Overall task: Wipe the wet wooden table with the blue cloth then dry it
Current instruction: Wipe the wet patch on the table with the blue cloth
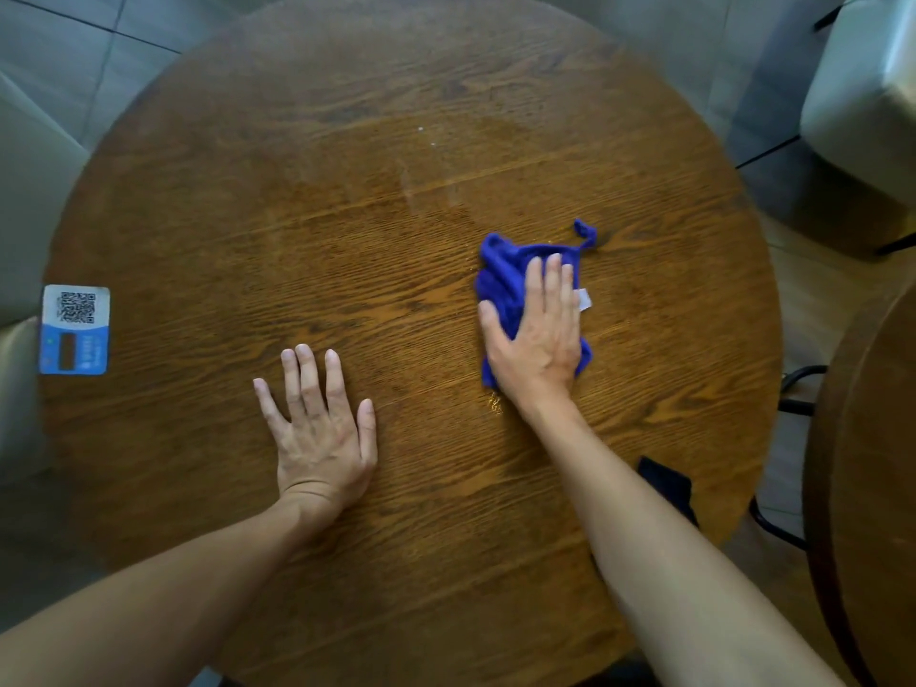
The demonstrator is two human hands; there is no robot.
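The right hand (538,334) presses the bunched blue cloth (500,285) flat on the table (446,562), fingers (552,280) together pointing far, a wet sheen ahead; the left hand (322,433) rests spread, empty.

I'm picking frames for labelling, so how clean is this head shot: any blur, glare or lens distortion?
Head view: wide-angle bending curves the round wooden table outward; the far rim and corners are soft and smeared, the centre sharp. Pale sheen streaks mark the middle of the table, and a small wet glint sits by the right hand on the blue cloth. The left hand is crisp; lighting even, shadows faint.
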